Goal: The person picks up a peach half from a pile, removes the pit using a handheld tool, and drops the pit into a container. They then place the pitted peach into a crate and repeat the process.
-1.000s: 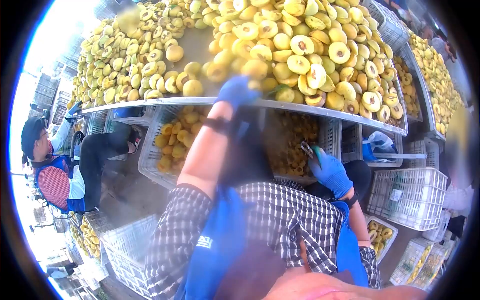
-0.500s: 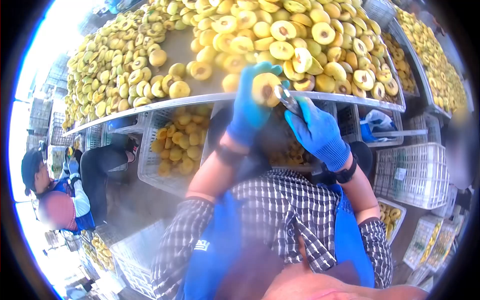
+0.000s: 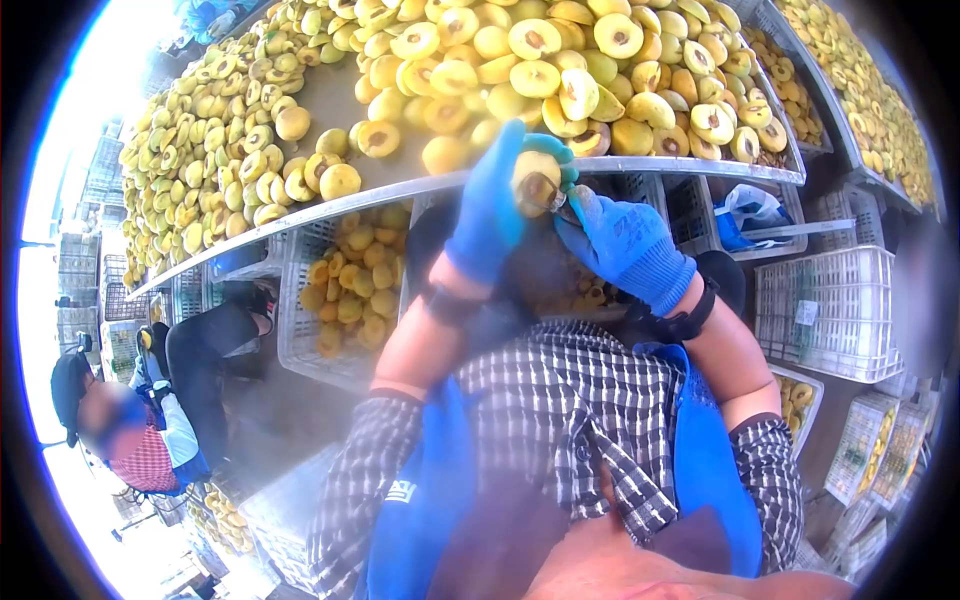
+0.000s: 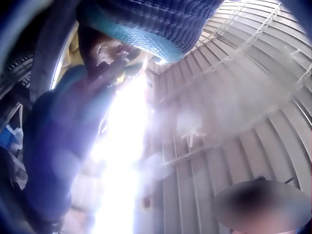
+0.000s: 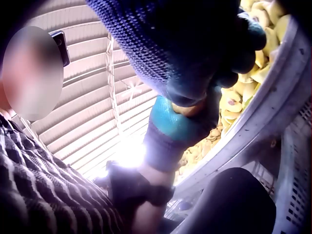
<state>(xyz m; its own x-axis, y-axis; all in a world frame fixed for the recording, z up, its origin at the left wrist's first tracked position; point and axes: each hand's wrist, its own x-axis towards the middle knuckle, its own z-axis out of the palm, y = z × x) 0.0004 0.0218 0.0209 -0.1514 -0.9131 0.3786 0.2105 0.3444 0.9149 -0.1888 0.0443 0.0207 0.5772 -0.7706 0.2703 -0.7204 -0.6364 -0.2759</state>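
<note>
Your left forearm reaches forward, putting your left hand (image 3: 500, 205) just in front of the near edge of the surface (image 3: 332, 98). Its gloved fingers curl round a yellow fruit half (image 3: 536, 182), the cut face showing. Your right forearm angles inward from the right, wrist slightly bent, and your right hand (image 3: 628, 248) grips a metal tool (image 3: 564, 208), fingers closed round it, its tip at the fruit half's cut face. More halves (image 3: 600, 85) lie heaped on the surface beyond.

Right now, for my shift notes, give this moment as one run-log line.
left hand: grips cut fruit | right hand: holds metal tool at the fruit's cut face | table: heaped with more
</note>
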